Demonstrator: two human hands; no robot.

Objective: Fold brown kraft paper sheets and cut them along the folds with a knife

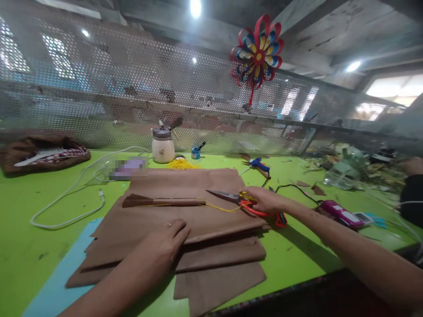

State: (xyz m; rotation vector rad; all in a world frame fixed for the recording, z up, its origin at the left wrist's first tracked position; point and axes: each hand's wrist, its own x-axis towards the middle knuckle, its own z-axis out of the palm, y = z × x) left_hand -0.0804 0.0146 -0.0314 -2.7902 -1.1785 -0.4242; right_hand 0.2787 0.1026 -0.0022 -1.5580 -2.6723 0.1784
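Observation:
My right hand (264,199) is closed round the handles of a pair of scissors (228,195), orange with some yellow, the dark blades pointing left over the brown sheets. Left of the blade tips lies a brown tassel-like bundle (165,201) with a fringed end and a rolled stem. A thin yellow thread (218,207) trails from it toward the scissors. My left hand (172,240) rests palm down on the stack of brown sheets (211,226), fingers slightly bent and partly hidden, holding nothing visible. Whether the sheets are paper or cloth, I cannot tell.
Behind the stack stand a white jar (163,147), a small blue pot (195,153) and yellow threads (183,163). A blue-handled tool (260,165) and a magenta device (340,214) lie rightward. A white cable (66,193) loops left. Another person's dark sleeve (411,198) shows at right.

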